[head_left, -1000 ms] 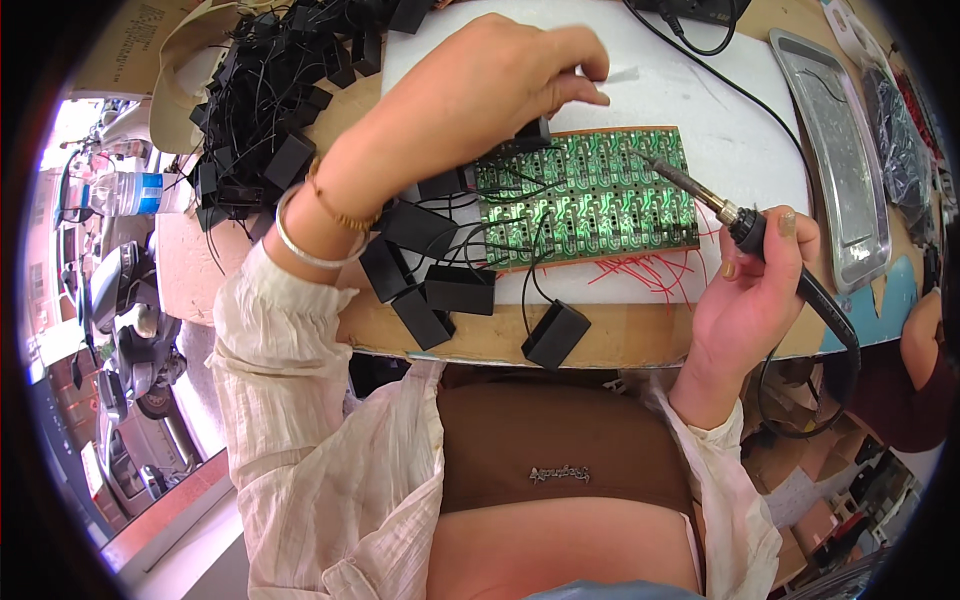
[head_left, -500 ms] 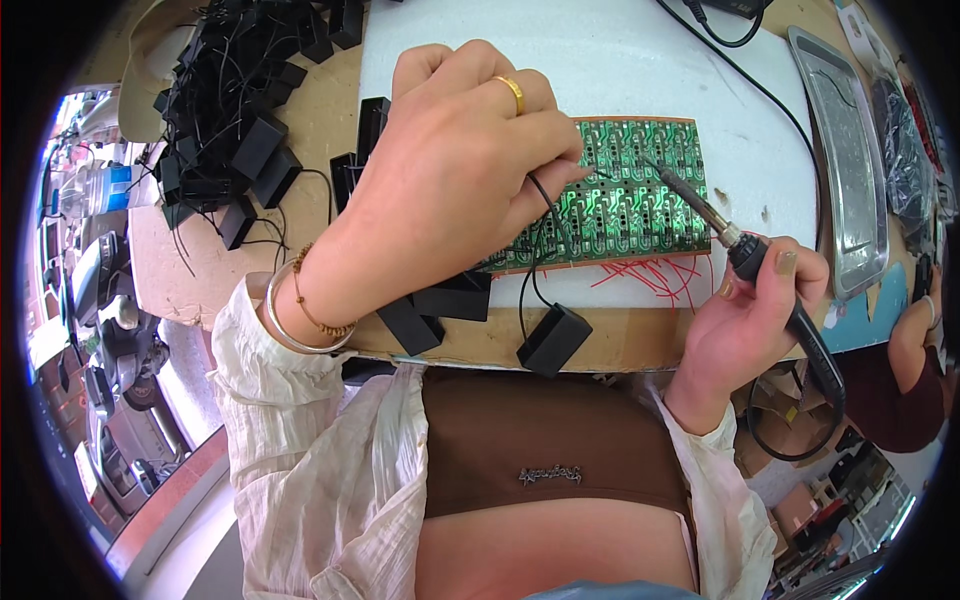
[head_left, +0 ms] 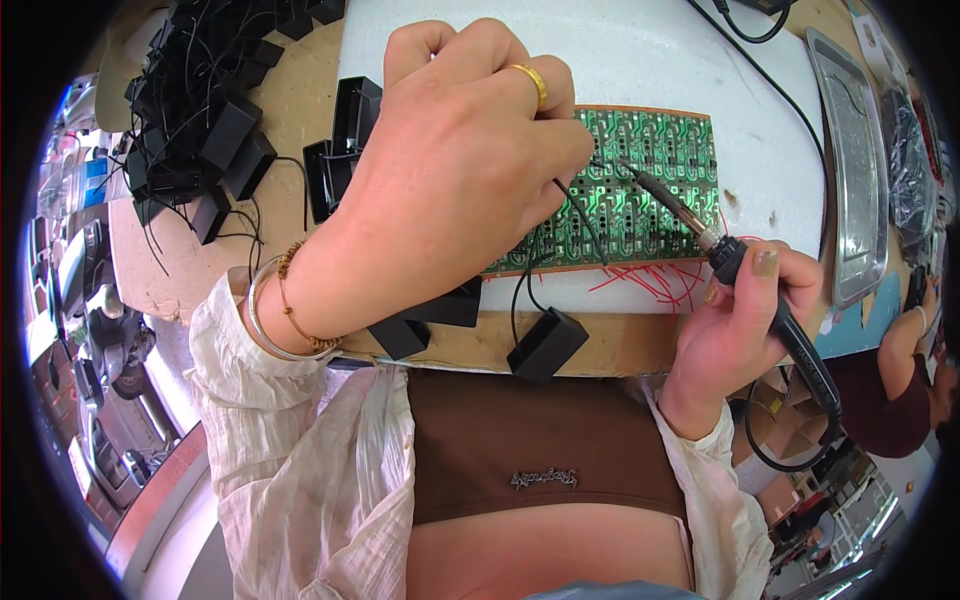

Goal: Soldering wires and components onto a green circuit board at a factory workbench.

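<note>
My left hand (head_left: 465,165) hovers over the left part of a green circuit board panel (head_left: 660,235), thumb and fingers pinched on a thin black wire (head_left: 578,208). The pinched end is hidden behind the fingers. A small black box (head_left: 547,345) with black wires lies at the near edge of the work surface. My right hand (head_left: 735,330) grips a soldering iron (head_left: 790,325) by its black handle. Its tip points up and left over the panel, close to my left fingertips; whether it touches the board I cannot tell. Red wires (head_left: 650,283) stick out along the panel's near side.
Beneath the panel lies a white foam sheet (head_left: 450,25). A heap of black boxes with wires (head_left: 210,130) fills the far left; more boxes (head_left: 400,338) sit by my left wrist. At right stand a metal tray (head_left: 850,200) and another person's arm (head_left: 905,350). The iron's cord loops below.
The iron's tip has shifted left across the panel, nearer my left fingers. My left hand stays pinched. The whole view has shifted slightly.
</note>
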{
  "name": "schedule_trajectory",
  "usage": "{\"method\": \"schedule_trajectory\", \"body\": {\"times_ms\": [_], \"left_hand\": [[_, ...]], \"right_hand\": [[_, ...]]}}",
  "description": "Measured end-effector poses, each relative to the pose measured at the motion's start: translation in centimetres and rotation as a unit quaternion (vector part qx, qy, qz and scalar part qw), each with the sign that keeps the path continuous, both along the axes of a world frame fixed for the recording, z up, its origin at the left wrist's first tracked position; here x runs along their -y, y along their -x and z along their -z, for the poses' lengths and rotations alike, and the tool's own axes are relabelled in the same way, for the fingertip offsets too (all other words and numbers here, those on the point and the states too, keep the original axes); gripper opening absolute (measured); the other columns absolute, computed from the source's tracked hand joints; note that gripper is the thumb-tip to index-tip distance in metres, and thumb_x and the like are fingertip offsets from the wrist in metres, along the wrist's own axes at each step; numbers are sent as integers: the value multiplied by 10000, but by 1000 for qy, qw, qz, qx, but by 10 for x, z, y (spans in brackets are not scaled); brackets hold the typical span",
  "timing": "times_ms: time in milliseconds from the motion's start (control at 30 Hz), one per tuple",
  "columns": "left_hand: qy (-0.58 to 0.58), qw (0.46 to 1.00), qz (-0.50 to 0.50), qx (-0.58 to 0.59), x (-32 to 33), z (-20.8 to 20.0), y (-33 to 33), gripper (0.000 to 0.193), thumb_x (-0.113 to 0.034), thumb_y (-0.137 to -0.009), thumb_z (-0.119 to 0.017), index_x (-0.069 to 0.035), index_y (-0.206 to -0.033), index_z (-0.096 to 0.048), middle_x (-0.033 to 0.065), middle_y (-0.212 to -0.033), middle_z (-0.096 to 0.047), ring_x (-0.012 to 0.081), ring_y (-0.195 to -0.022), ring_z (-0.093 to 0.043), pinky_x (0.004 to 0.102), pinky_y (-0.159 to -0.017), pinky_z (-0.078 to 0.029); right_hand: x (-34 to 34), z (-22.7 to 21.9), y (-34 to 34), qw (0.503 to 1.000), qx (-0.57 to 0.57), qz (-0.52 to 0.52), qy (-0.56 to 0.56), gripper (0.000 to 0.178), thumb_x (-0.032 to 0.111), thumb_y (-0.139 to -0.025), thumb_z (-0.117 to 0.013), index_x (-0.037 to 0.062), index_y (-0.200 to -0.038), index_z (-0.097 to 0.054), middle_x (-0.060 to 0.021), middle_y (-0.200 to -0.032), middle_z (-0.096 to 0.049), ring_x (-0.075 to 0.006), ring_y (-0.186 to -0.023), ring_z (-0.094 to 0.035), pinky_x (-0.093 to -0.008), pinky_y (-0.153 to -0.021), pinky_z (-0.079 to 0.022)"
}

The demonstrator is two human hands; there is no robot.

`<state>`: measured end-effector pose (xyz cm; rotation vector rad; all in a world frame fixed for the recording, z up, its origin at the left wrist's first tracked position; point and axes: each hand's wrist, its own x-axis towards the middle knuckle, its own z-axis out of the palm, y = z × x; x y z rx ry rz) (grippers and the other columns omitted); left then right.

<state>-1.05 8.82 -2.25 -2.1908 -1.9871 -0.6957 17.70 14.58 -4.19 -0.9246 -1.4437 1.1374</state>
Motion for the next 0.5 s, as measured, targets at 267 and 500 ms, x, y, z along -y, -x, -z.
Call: {"method": "schedule_trajectory", "body": {"times_ms": [267, 500], "left_hand": [[0, 1000, 19, -4, -3, -18, -9, 130, -80, -556, -655, -119, -665, -595, -42, -678, -491, 163, -705, -459, 324, -672, -318], [6, 1000, 14, -16, -3, -20, -10, 123, -88, -563, -658, -120, -664, -594, -48, -680, -496, 162, -707, -460, 320, -675, -311]], "right_hand": [[2, 0, -1, 1000, 14, -6, 13, 176, 109, -767, -597, 33, -765, -438, -18, -650, -482, -42, -552, -376, -182, -507, -312], [2, 0, 5, 999, 32, 18, -16, 127, 108, -783, -537, 27, -741, -449, -52, -599, -480, -49, -437, -337, -172, -397, -257]]}}
